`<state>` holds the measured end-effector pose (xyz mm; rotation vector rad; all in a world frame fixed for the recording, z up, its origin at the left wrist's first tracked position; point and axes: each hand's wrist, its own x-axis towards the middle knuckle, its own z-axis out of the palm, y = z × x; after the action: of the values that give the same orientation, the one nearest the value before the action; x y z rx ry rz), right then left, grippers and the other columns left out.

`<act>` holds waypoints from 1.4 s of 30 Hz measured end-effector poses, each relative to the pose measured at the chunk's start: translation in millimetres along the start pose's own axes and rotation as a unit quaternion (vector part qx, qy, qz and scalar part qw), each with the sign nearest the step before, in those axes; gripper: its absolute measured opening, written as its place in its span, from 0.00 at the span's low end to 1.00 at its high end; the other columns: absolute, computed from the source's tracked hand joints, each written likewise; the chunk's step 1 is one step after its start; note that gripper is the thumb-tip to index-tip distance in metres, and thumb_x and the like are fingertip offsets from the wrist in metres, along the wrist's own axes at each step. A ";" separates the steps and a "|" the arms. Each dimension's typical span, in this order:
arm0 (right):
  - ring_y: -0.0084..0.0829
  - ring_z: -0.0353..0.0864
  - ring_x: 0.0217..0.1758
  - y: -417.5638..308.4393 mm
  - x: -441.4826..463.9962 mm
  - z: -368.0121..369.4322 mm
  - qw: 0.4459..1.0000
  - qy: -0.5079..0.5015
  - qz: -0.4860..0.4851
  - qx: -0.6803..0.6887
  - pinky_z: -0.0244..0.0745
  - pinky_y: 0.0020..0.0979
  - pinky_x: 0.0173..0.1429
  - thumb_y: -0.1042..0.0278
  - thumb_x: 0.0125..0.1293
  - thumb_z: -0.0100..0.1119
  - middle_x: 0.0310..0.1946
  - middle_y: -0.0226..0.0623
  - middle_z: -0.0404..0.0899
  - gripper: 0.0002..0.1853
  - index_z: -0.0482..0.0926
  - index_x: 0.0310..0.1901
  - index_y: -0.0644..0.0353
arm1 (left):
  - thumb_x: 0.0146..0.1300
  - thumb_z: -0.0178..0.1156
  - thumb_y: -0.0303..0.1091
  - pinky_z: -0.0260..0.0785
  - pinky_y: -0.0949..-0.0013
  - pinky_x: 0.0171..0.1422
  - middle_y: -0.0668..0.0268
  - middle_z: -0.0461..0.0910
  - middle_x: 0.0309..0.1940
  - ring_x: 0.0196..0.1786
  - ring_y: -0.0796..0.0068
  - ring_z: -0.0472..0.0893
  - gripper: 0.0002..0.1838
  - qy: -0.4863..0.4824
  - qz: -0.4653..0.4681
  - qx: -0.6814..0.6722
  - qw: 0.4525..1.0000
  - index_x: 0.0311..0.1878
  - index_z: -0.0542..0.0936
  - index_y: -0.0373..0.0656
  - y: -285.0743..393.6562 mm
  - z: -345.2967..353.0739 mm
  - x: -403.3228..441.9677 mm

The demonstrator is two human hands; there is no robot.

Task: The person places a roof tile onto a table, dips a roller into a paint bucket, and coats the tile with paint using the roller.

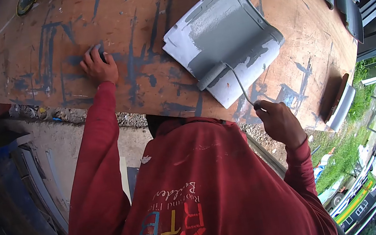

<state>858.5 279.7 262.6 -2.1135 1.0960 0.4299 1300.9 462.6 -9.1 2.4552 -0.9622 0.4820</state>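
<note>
Tile [223,43]: lay on the board [296,2].
Grey paint [235,26]: covered most of tile; looked largely done.
White patches [235,88]: left along tile's far-left and near-right edges.
Right hand [279,121]: you grasped the roller [211,77], its head on tile's near-left part.
Left hand [101,70]: you set it left of tile, at a dark thing [102,53]; couldn't tell if gripped.
</note>
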 end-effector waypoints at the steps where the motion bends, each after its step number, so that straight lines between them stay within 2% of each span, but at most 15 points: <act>1: 0.63 0.87 0.38 -2.7 -1.3 -1.5 1.000 -0.002 -0.002 -0.002 0.81 0.54 0.41 0.73 0.72 0.59 0.30 0.61 0.85 0.10 0.86 0.50 0.64 | 0.67 0.62 0.37 0.67 0.46 0.67 0.56 0.78 0.61 0.60 0.46 0.74 0.19 0.000 -0.003 0.002 1.000 0.60 0.82 0.48 -0.1 0.5 0.5; 4: 0.64 0.86 0.36 -4.2 7.3 8.8 0.999 0.020 -0.029 -0.027 0.79 0.57 0.39 0.71 0.73 0.58 0.28 0.60 0.84 0.10 0.85 0.50 0.63 | 0.67 0.62 0.37 0.67 0.46 0.67 0.56 0.78 0.61 0.59 0.46 0.74 0.19 -0.010 -0.015 0.007 1.000 0.61 0.81 0.47 1.0 2.1 -1.6; 5: 0.65 0.85 0.34 2.1 22.4 26.1 0.996 0.042 -0.075 -0.026 0.77 0.57 0.37 0.71 0.74 0.57 0.27 0.60 0.83 0.10 0.84 0.51 0.63 | 0.67 0.62 0.37 0.68 0.46 0.67 0.56 0.78 0.61 0.59 0.46 0.74 0.19 -0.011 -0.014 0.010 1.000 0.60 0.81 0.47 0.6 2.5 -2.7; 7: 0.65 0.84 0.32 -7.2 54.8 57.2 0.985 0.118 -0.126 0.023 0.76 0.57 0.36 0.71 0.75 0.56 0.26 0.60 0.81 0.09 0.83 0.50 0.62 | 0.67 0.62 0.37 0.68 0.46 0.67 0.56 0.78 0.61 0.58 0.46 0.74 0.19 -0.002 -0.013 0.016 1.000 0.60 0.81 0.47 -0.3 2.8 1.3; 10: 0.64 0.84 0.32 -30.7 76.6 68.5 0.973 0.167 -0.133 0.084 0.75 0.56 0.35 0.70 0.76 0.56 0.26 0.60 0.81 0.08 0.83 0.49 0.61 | 0.66 0.62 0.36 0.68 0.46 0.66 0.56 0.78 0.61 0.59 0.46 0.74 0.19 -0.014 -0.012 0.009 1.000 0.60 0.81 0.47 -1.5 -0.4 -0.1; 13: 0.64 0.84 0.32 -7.9 62.8 60.1 0.986 0.121 -0.107 0.038 0.75 0.55 0.34 0.70 0.75 0.57 0.26 0.60 0.81 0.08 0.83 0.50 0.61 | 0.66 0.62 0.36 0.68 0.46 0.67 0.56 0.78 0.61 0.59 0.45 0.74 0.19 -0.009 -0.007 -0.001 1.000 0.60 0.81 0.47 -0.9 3.0 0.0; 14: 0.63 0.84 0.33 -10.9 48.3 43.5 0.995 0.077 -0.062 0.014 0.75 0.55 0.34 0.71 0.74 0.58 0.26 0.59 0.82 0.08 0.84 0.49 0.60 | 0.66 0.62 0.36 0.68 0.46 0.66 0.57 0.78 0.61 0.59 0.45 0.74 0.19 -0.008 -0.004 -0.005 1.000 0.60 0.81 0.47 -1.1 3.4 0.3; 18: 0.64 0.85 0.35 -2.5 17.1 25.7 0.996 0.067 -0.058 -0.016 0.76 0.56 0.36 0.70 0.74 0.60 0.28 0.60 0.83 0.07 0.85 0.48 0.58 | 0.68 0.61 0.36 0.66 0.47 0.67 0.57 0.79 0.62 0.61 0.47 0.75 0.18 -0.007 -0.015 0.005 1.000 0.60 0.82 0.49 1.5 1.5 0.8; 20: 0.64 0.85 0.35 -9.9 26.6 32.0 0.994 0.089 -0.061 -0.034 0.77 0.56 0.37 0.70 0.74 0.60 0.28 0.59 0.84 0.08 0.86 0.49 0.58 | 0.68 0.61 0.36 0.66 0.47 0.68 0.57 0.78 0.62 0.61 0.47 0.74 0.18 -0.014 -0.021 0.011 1.000 0.60 0.82 0.49 2.3 -0.3 0.4; 21: 0.64 0.86 0.35 -13.9 40.9 38.8 0.995 0.079 -0.063 -0.011 0.78 0.55 0.37 0.70 0.74 0.60 0.29 0.59 0.85 0.09 0.85 0.51 0.60 | 0.68 0.61 0.36 0.66 0.47 0.68 0.56 0.78 0.62 0.61 0.47 0.74 0.18 -0.015 -0.030 0.014 0.999 0.60 0.82 0.48 4.2 0.8 -0.5; 23: 0.63 0.86 0.35 -23.5 71.3 61.9 0.981 0.143 -0.116 0.061 0.78 0.53 0.36 0.71 0.74 0.60 0.30 0.59 0.85 0.10 0.85 0.52 0.63 | 0.68 0.61 0.37 0.66 0.46 0.68 0.56 0.78 0.62 0.61 0.46 0.74 0.18 -0.014 -0.027 0.008 1.000 0.60 0.82 0.48 4.9 1.4 -1.5; 26: 0.63 0.86 0.35 -33.4 78.4 72.7 0.977 0.161 -0.121 0.067 0.79 0.51 0.37 0.71 0.74 0.61 0.31 0.58 0.86 0.10 0.84 0.52 0.65 | 0.67 0.62 0.36 0.67 0.46 0.67 0.56 0.78 0.62 0.60 0.46 0.74 0.18 -0.005 -0.012 0.002 1.000 0.60 0.81 0.49 1.7 -1.9 -1.6; 33: 0.61 0.85 0.31 -27.0 70.0 81.8 0.974 0.180 -0.124 0.055 0.77 0.51 0.33 0.73 0.73 0.61 0.28 0.58 0.84 0.10 0.85 0.52 0.63 | 0.65 0.63 0.35 0.68 0.46 0.65 0.57 0.78 0.61 0.59 0.46 0.75 0.19 -0.008 -0.009 0.000 1.000 0.60 0.81 0.49 0.9 0.8 0.7; 36: 0.61 0.86 0.32 -23.5 75.0 92.3 0.969 0.198 -0.130 0.071 0.77 0.52 0.34 0.72 0.73 0.60 0.28 0.58 0.84 0.10 0.84 0.52 0.63 | 0.67 0.62 0.36 0.66 0.46 0.68 0.56 0.79 0.59 0.60 0.46 0.75 0.19 0.004 -0.012 0.001 1.000 0.60 0.82 0.49 2.6 1.7 -0.4; 42: 0.61 0.86 0.34 -30.6 72.9 88.8 0.973 0.189 -0.114 0.068 0.77 0.53 0.35 0.71 0.74 0.60 0.29 0.58 0.84 0.11 0.84 0.53 0.61 | 0.66 0.62 0.35 0.69 0.45 0.65 0.56 0.78 0.62 0.59 0.45 0.75 0.19 -0.003 -0.002 0.001 1.000 0.60 0.81 0.49 0.9 2.3 0.9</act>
<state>928.5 313.5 172.6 -2.2167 1.0348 -0.1599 1301.2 460.4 -10.3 2.4610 -0.9606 0.4745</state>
